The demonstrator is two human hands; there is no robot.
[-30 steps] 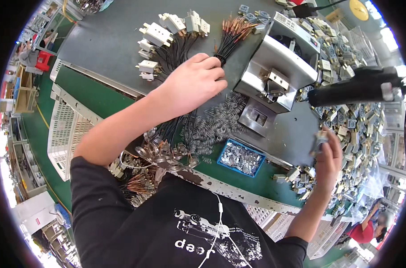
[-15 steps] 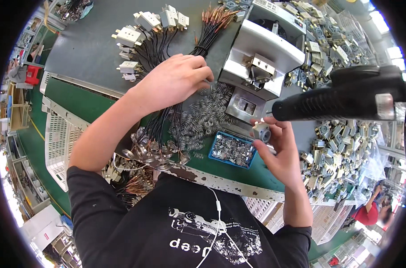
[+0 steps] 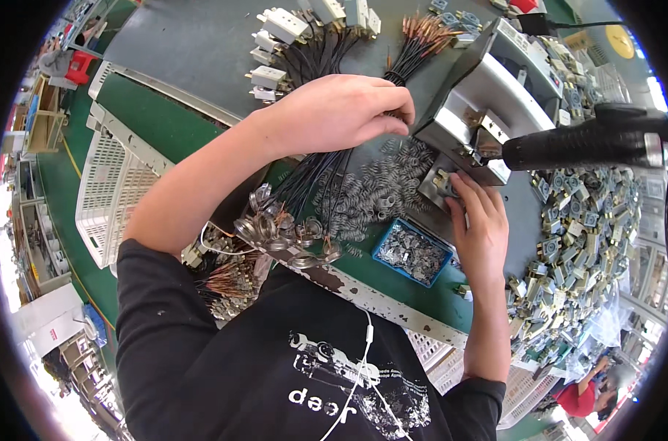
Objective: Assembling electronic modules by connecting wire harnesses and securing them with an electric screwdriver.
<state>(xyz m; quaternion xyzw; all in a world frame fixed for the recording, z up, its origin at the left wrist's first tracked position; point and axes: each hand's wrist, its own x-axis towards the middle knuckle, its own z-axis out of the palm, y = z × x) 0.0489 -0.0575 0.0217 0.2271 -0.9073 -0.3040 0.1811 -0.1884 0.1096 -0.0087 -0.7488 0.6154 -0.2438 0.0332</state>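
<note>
My right hand [image 3: 482,224] is closed around a small grey-and-white housing [image 3: 448,188] with brass-coloured tabs, its fingertips at the low metal block [image 3: 428,184] in front of the silver bench fixture [image 3: 462,121]. Part of the housing is hidden by the fingers. Above a bundle of black wires [image 3: 326,167], my left hand [image 3: 341,114] hangs with fingers curled together in a pinch; what they hold, if anything, does not show. Loose coil springs [image 3: 381,191] lie heaped below that hand. Close by, small metal clips [image 3: 413,253] fill a blue tray [image 3: 401,273].
White sockets [image 3: 286,26] on black wires lie at the far left of the bench. Orange-tipped wires [image 3: 425,33] stand beyond my left hand. A black cylindrical tool [image 3: 580,143] juts in from the right, over a large pile of grey housings [image 3: 580,250].
My right hand has moved from above the blue tray's right side to the metal block, carrying the housing. My left hand stays pinched over the wires. The whole view has shifted and turned.
</note>
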